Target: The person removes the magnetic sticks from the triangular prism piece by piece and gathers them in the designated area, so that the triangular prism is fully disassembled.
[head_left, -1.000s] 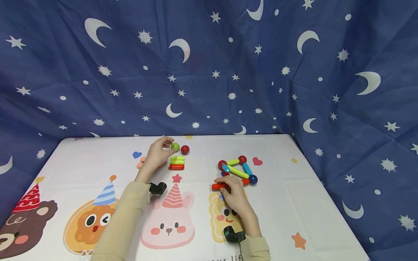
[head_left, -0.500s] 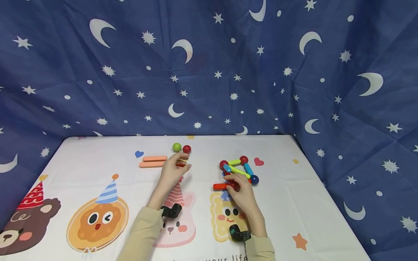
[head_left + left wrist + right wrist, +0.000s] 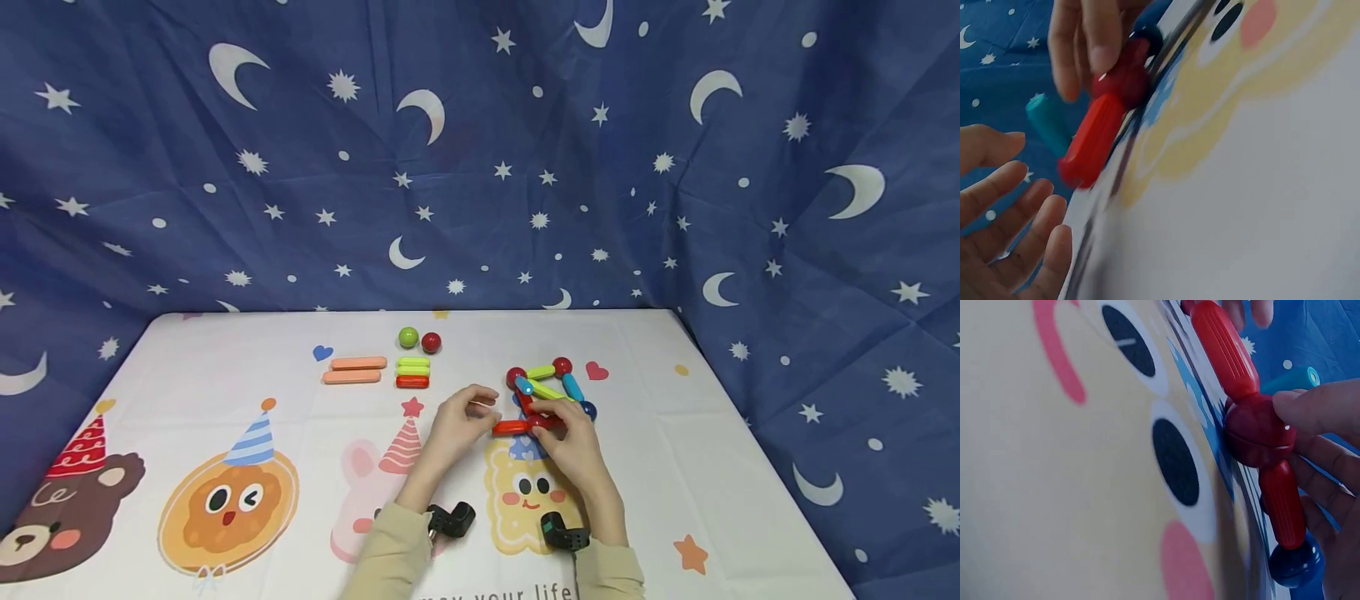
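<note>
My right hand point(image 3: 577, 442) pinches a dark red ball point(image 3: 1257, 431) at the near corner of a frame of toy rods and balls; its thumb lies on the ball in the right wrist view. A red rod point(image 3: 1092, 140) sticks out leftward from that ball. Another red rod point(image 3: 1282, 503) joins it to a blue ball point(image 3: 1297, 561). Just left of the free rod end is my left hand point(image 3: 459, 423), fingers loosely bent and holding nothing. From a red ball point(image 3: 516, 377) at the frame's far left, a light blue rod point(image 3: 1291, 380) points up.
Further left lie two orange rods point(image 3: 358, 364) and a small stack of yellow-green rods point(image 3: 412, 367) with a red rod point(image 3: 412, 382). Behind them sit a green ball point(image 3: 408, 337) and a loose red ball point(image 3: 431, 342). A blue curtain point(image 3: 480, 167) hangs behind the table.
My left hand has come from the green ball, past the stacked rods, rightward and nearer to the red rod's free end. My right hand stays at the frame's near corner.
</note>
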